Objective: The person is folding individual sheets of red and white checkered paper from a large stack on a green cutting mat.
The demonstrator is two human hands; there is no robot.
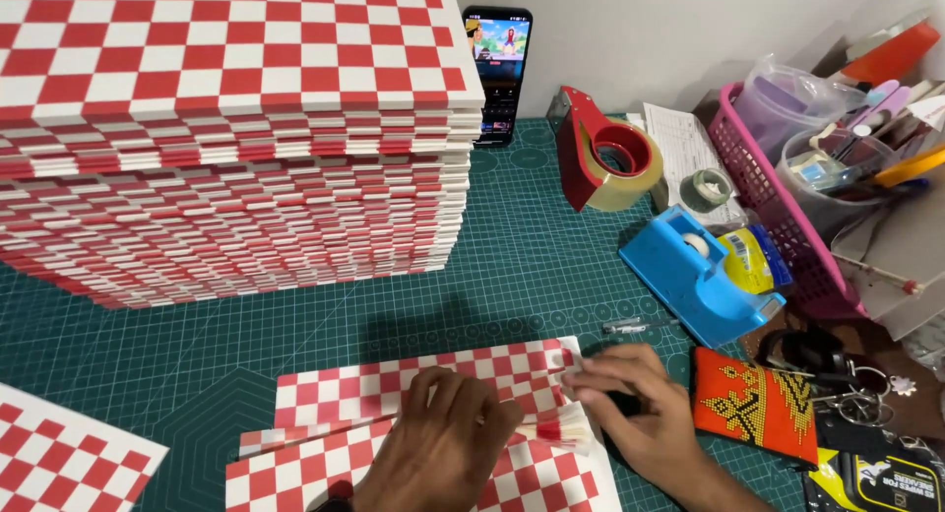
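Observation:
A flat red-and-white checkered cardboard sheet (394, 389) lies on the green cutting mat (532, 266) near the front edge. My left hand (443, 443) presses down on its middle, fingers curled over a fold. My right hand (635, 414) pinches a folded flap (563, 428) of the same cardboard at its right edge. Both hands touch the one sheet.
A tall stack of checkered sheets (236, 148) fills the back left. A phone (497, 74) leans on the wall. A red tape dispenser (600, 148), a blue tape dispenser (694, 271), a pink basket (778, 207), an orange beaded pouch (753, 404) and keys (856, 394) crowd the right.

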